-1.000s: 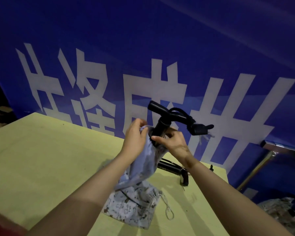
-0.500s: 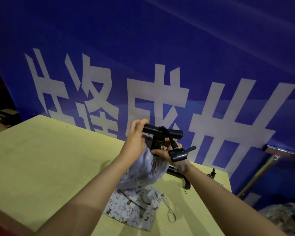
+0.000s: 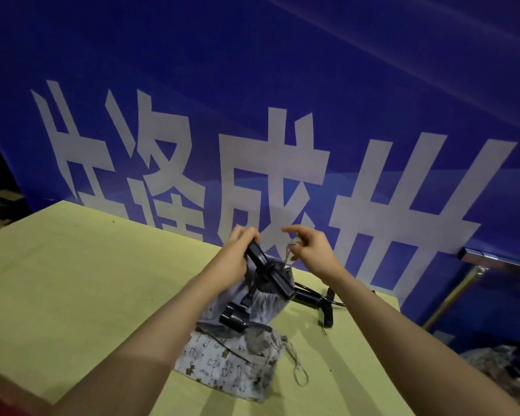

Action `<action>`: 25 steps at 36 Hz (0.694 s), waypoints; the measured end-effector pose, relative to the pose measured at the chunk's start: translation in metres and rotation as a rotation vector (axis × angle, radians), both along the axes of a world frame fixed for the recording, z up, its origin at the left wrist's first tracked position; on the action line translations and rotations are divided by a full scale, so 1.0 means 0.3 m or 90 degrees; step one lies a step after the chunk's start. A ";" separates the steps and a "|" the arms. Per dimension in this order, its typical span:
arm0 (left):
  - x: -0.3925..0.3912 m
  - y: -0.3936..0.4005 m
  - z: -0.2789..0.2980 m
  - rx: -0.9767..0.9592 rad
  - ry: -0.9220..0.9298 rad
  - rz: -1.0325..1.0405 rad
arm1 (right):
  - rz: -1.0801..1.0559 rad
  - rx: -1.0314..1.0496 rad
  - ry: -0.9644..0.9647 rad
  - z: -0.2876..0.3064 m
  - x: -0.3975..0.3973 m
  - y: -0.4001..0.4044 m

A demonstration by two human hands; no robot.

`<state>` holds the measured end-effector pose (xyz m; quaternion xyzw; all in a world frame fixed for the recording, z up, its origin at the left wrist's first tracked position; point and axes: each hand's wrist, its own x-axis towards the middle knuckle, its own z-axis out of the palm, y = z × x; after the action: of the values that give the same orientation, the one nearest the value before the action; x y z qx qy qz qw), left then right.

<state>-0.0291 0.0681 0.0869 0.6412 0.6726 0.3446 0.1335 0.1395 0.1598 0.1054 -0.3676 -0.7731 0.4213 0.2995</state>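
Note:
A black pump with a T-shaped handle [image 3: 270, 273] sticks out of a pale grey drawstring bag [image 3: 261, 304] held above the yellow-green table [image 3: 72, 280]. My left hand [image 3: 236, 256] grips the upper end of the handle together with the bag's rim. My right hand [image 3: 308, 250] pinches the bag's drawstring [image 3: 288, 253] and holds it up, forefinger pointing left. The pump's black hose head [image 3: 233, 319] hangs out over the bag's front.
A second cloth bag with a small animal print [image 3: 231, 364] lies on the table under the hands, its cord looped to the right. Another black pump [image 3: 315, 298] lies behind. A blue banner [image 3: 282, 115] with white characters backs the table. A metal rail [image 3: 478, 256] is at right.
The pump has sunk deeper into the bag and its handle has tilted. My right hand left the pump's shaft and now lifts the drawstring. The hose head now hangs at the bag's front.

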 end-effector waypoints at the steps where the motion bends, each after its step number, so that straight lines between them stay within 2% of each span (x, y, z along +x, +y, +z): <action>1: 0.000 0.004 0.011 -0.019 0.016 -0.023 | 0.006 0.002 0.007 0.016 -0.009 -0.007; 4: 0.002 0.013 0.036 -0.060 0.086 -0.081 | 0.024 0.021 0.030 0.065 -0.036 -0.014; 7: 0.001 0.020 0.039 -0.076 0.101 -0.083 | 0.037 0.075 0.026 0.098 -0.050 -0.016; 13: 0.003 0.007 0.021 -0.062 0.071 -0.031 | -0.049 0.320 0.040 0.162 -0.068 -0.015; 20: -0.007 0.017 0.065 -0.002 -0.003 0.064 | -0.091 0.241 0.106 0.207 -0.112 -0.048; 25: -0.011 0.042 0.113 -0.117 0.030 0.020 | -0.080 0.142 0.131 0.248 -0.138 -0.043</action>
<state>-0.0324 0.0808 0.1209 0.6235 0.7142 0.2686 0.1704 0.0981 0.1468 0.1798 -0.3348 -0.7557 0.3487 0.4420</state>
